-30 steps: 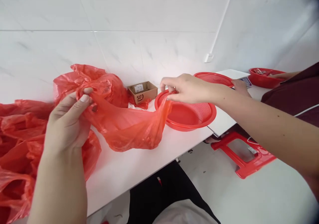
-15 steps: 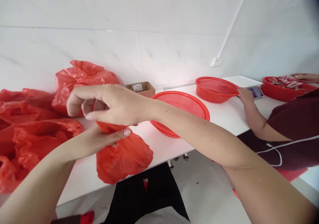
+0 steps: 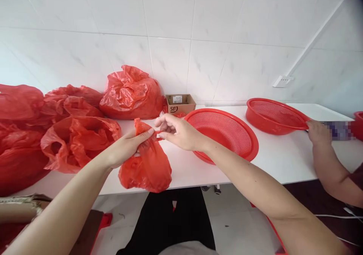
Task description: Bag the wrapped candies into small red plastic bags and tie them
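A small red plastic bag [image 3: 150, 168] hangs by the table's front edge, its lower part bulging. My left hand [image 3: 129, 145] is closed around its gathered neck, thumb lying on top. At the side of the neck, my right hand [image 3: 178, 132] pinches a thin twisted strip of the bag between thumb and fingers. What the bag holds is hidden by the red plastic. Just right of my right hand stands a round red colander [image 3: 224, 134], partly behind my wrist.
Several red plastic bags [image 3: 82, 145] crowd the left; a full one [image 3: 132, 96] leans by the wall. A small cardboard box [image 3: 180, 104] stands beside it. At right, a person's hand [image 3: 320, 132] holds another red colander [image 3: 275, 117]. An open carton [image 3: 19, 209] is at lower left.
My right hand has come down from above my left and now pinches the bag's twisted strip. The view has swung left, showing more bags and a carton.
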